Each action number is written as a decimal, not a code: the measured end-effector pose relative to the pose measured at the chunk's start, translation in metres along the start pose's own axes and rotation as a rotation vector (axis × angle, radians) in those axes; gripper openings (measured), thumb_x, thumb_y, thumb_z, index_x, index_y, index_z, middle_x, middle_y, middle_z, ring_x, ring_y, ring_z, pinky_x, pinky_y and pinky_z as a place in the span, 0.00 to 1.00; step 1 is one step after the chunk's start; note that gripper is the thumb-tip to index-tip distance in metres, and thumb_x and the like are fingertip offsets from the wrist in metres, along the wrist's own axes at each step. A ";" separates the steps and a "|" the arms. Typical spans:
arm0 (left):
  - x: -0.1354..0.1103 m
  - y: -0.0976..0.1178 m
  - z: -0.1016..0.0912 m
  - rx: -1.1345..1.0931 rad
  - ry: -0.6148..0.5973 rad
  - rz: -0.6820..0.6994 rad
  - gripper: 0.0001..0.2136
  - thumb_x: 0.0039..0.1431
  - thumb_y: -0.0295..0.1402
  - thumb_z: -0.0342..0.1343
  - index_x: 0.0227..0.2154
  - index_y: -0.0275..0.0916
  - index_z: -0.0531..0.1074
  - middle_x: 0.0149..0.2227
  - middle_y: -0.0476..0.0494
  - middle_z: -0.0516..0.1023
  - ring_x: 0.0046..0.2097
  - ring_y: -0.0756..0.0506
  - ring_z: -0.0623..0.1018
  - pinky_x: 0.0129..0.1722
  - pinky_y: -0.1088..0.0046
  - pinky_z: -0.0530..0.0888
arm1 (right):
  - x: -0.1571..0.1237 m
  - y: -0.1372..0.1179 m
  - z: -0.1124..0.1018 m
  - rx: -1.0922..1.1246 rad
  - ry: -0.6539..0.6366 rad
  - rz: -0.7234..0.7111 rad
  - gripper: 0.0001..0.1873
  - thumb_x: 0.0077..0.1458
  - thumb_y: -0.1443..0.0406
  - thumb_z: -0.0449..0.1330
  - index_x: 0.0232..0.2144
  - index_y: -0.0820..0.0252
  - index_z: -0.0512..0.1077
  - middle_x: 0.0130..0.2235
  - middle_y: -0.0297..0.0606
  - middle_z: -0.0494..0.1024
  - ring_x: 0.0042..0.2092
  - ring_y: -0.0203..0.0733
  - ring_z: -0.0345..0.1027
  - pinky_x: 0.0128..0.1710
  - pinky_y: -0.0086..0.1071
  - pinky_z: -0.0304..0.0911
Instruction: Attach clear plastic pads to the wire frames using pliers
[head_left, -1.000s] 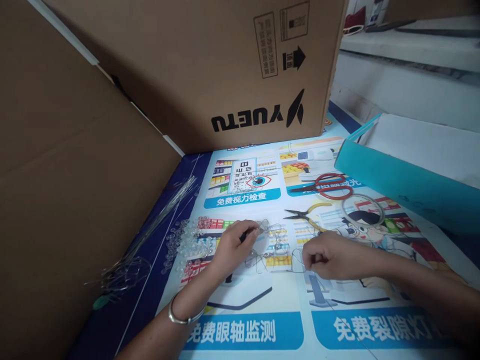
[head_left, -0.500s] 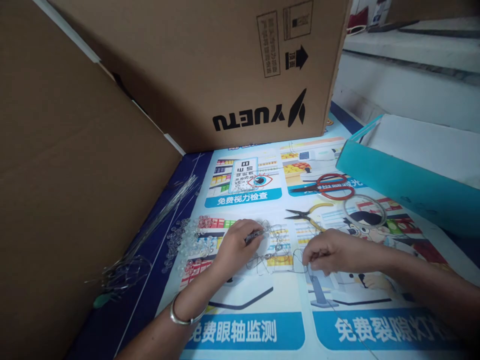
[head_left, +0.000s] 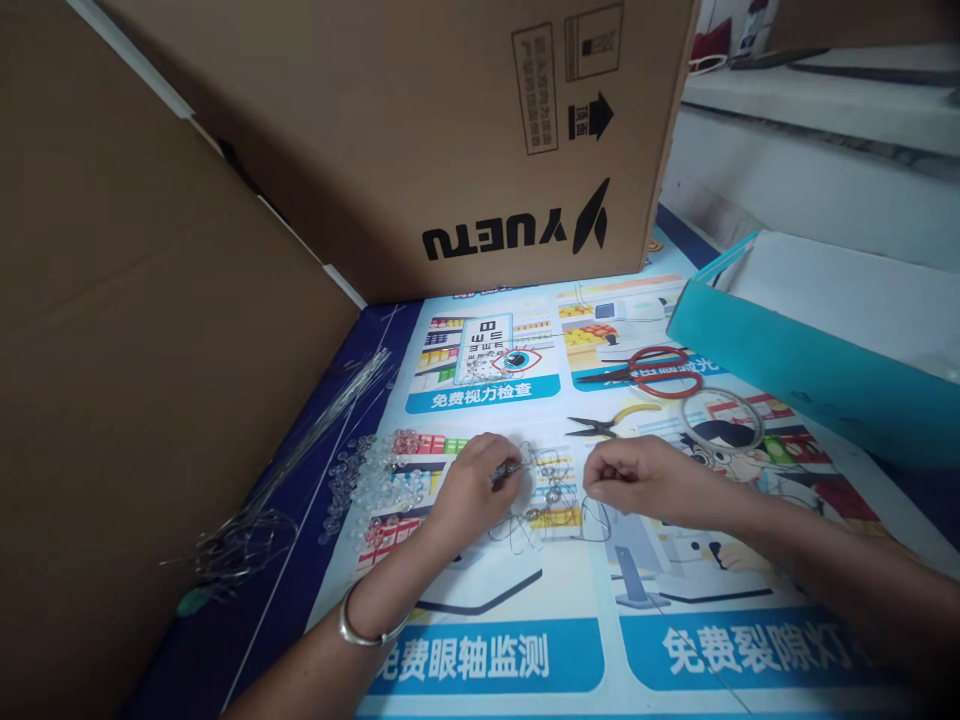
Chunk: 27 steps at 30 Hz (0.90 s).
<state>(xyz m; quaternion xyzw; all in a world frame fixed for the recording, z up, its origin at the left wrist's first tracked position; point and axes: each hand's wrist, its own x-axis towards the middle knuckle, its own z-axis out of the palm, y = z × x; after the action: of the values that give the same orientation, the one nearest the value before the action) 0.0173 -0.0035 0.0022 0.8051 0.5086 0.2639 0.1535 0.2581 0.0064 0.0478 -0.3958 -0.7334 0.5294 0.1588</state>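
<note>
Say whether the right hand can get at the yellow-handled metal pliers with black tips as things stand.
Probably yes: the pliers lie just beyond the right hand, their tips and upper handle uncovered. The hand seems to hide the lower handle, and its curled fingers would likely have to open first.

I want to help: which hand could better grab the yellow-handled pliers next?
Probably the right hand: it's beside the pliers, while the left hand is farther, at the beaded wirework.
</note>
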 end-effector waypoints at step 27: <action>0.000 -0.004 -0.007 -0.001 -0.102 0.033 0.09 0.45 0.21 0.48 0.29 0.38 0.66 0.32 0.46 0.68 0.38 0.46 0.66 0.39 0.69 0.65 | 0.052 -0.002 0.041 -0.063 0.181 -0.022 0.03 0.53 0.67 0.48 0.29 0.57 0.61 0.30 0.30 0.75 0.27 0.31 0.65 0.27 0.25 0.57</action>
<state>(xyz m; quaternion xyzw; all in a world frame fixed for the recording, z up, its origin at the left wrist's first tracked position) 0.0107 -0.0024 0.0056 0.8257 0.4865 0.2252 0.1754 0.1973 0.0185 0.0237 -0.4388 -0.7367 0.4663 0.2177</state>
